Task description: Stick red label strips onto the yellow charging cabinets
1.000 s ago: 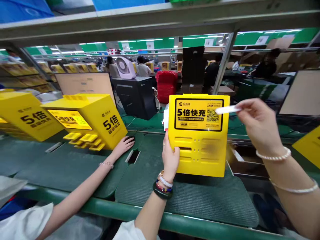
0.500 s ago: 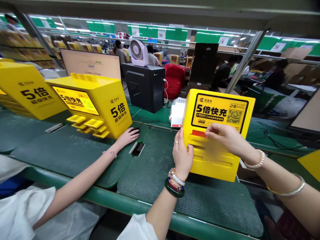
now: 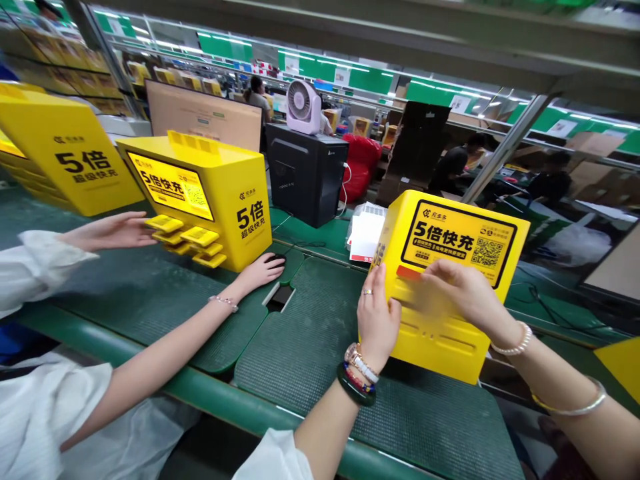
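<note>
Yellow charging cabinet (image 3: 453, 293) stands upright on green belt mat (image 3: 310, 347); left hand (image 3: 377, 320) grips its left edge; right hand (image 3: 457, 293) presses fingertips against red strip (image 3: 409, 273) on front face; step judged label pressing; next needs firm, even smoothing; co-worker's hand (image 3: 260, 270) rests nearby.

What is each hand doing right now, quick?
Left hand: closed on the left edge of the yellow box, steadying it.
Right hand: fingers pressed on the box's front by a red strip; whether it pinches anything cannot be told.
</note>
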Available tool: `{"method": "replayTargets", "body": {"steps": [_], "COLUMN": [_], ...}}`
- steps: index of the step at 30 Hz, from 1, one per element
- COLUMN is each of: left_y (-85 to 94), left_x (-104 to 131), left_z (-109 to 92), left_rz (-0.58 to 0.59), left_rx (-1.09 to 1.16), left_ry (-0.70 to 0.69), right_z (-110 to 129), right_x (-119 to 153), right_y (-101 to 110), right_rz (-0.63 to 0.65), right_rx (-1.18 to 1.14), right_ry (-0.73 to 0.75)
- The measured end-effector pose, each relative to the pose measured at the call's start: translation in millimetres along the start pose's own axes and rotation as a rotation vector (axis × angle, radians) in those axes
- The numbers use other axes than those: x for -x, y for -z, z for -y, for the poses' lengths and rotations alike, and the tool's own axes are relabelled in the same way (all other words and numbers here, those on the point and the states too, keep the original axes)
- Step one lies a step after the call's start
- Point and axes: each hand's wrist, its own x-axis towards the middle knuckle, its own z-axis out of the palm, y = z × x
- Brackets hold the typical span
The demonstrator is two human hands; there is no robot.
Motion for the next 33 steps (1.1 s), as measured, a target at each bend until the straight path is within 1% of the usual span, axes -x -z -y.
{"method": "replayTargets", "body": {"steps": [16, 25, 33], "left_y": [0.0, 0.9, 0.6], "left_x": [-2.5, -3.1, -3.7], "left_z": [0.2, -0.8, -1.8], "left_rz": [0.001, 0.009, 0.011], "left_rx": [-0.008, -0.022, -0.019], "left_ry": [-0.007, -0.018, -0.016], "right_z": [1.5, 0.8, -3.4], "right_x": [-3.4, -6.1, -6.3], "right_y": [0.6, -0.6, 0.7], "right_rz": [-0.008, -0.034, 0.012], "right_rx": [0.039, 0.079, 0.019], "right_ry": [0.012, 0.053, 0.025]}}
